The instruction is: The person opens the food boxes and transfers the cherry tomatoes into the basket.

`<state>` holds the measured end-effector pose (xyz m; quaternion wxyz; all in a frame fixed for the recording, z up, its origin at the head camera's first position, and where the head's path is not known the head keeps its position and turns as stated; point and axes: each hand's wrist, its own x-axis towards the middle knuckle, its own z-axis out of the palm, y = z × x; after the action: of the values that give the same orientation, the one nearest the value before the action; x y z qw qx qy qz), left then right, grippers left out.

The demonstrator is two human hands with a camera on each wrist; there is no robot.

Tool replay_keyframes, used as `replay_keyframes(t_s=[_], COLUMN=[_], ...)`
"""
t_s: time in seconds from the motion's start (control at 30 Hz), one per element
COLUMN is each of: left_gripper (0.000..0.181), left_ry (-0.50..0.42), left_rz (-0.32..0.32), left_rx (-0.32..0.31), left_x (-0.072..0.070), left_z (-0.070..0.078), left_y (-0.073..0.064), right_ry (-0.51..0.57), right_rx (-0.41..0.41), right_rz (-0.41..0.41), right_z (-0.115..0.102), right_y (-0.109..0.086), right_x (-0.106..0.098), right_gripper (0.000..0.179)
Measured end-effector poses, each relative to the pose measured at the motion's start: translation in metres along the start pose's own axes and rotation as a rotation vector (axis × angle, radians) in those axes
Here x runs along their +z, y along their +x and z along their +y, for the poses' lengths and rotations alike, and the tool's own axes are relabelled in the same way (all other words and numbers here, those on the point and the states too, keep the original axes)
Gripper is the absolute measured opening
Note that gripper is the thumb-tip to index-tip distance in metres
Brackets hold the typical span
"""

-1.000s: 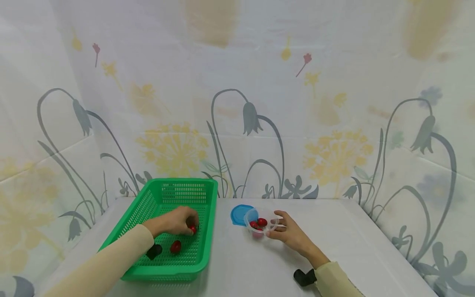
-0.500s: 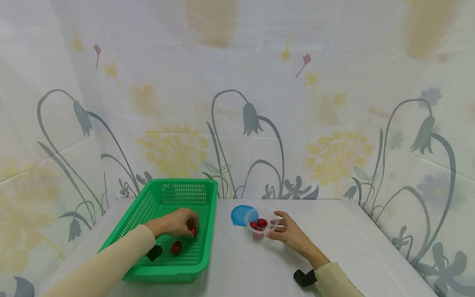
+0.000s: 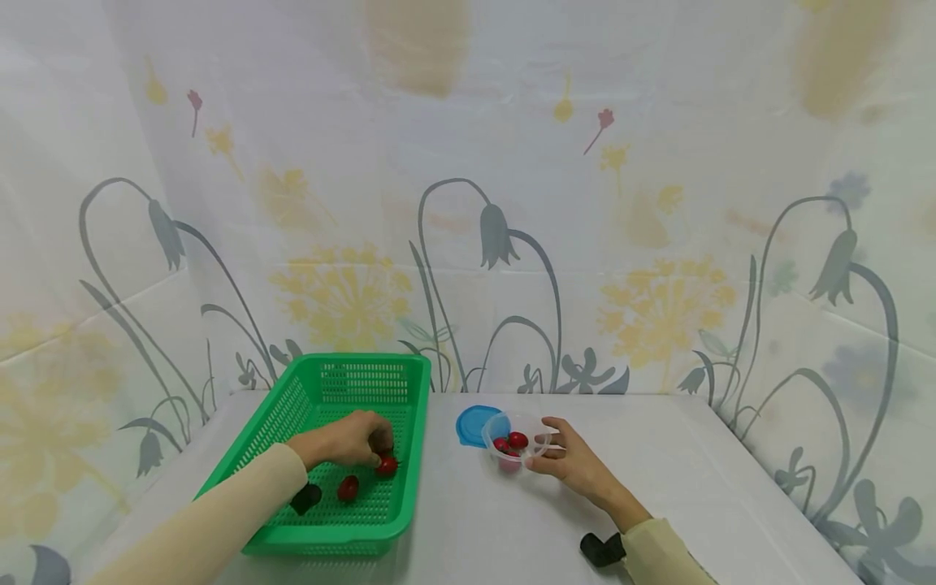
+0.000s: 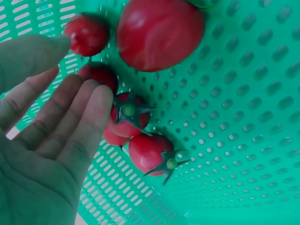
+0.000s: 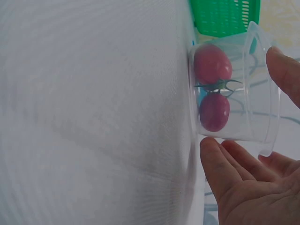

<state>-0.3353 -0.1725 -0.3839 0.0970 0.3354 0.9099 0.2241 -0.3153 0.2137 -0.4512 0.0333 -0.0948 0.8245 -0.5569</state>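
My left hand [image 3: 354, 437] reaches down into a green basket [image 3: 420, 487]. Its thumb tip lies against a small cherry tomato [image 4: 89, 33], with the other fingers nearly straight beside more tomatoes. A cherry tomato [image 3: 387, 465] shows just past the thumb in the head view, and another red tomato [image 3: 348, 488] lies nearer me. On the white table, my right hand [image 3: 574, 463] holds a clear plastic container [image 5: 260, 98], thumb at the rim and fingers along the wall. Several cherry tomatoes [image 3: 517, 439] lie inside it, some with green stems.
A blue lid [image 3: 475, 424] lies on the white table [image 3: 658, 455] behind the container, partly overlapped by it. A black device [image 3: 602, 550] sits at the right wrist. A patterned cloth [image 3: 468, 309] hangs behind the table.
The cherry tomato by my left thumb now shows more fully, a little nearer me and to the right, out from under the fingers. My right hand and the container have stayed put.
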Motion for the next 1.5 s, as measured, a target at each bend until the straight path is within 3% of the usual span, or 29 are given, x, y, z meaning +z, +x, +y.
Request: replay_keyframes(t_s=[0.3,0.47,0.77,1.0,1.27,1.5], left_gripper=[0.012,0.015,0.012,0.012,0.01,0.011], left_ry=[0.012,-0.005,-0.005,-0.025,-0.02,-0.007], left_rz=[0.033,0.072,0.138,0.164,0.156,0.123], left_rx=[0.025,0.06,0.098,0.108,0.136,0.171], left_x=[-0.002,-0.01,-0.029,-0.036,-0.035,-0.026], left_z=[-0.003,0.005,0.032,0.055,0.082,0.104], left_y=[0.004,0.008,0.025,0.04,0.064,0.086], right_ry=[0.0,-0.003,-0.006,0.005,0.008,0.001], right_rx=[0.002,0.0,0.004,-0.006,0.0,0.002], right_rz=[0.001,0.002,0.008,-0.004,-0.005,-0.002], right_z=[0.003,0.002,0.001,0.003,0.004,0.0], right_y=[0.001,0.001,0.0,0.001,-0.001,0.0], right_x=[0.0,0.001,0.0,0.0,-0.001,-0.001], right_gripper=[0.085,0.084,0.084,0.084,0.084,0.084])
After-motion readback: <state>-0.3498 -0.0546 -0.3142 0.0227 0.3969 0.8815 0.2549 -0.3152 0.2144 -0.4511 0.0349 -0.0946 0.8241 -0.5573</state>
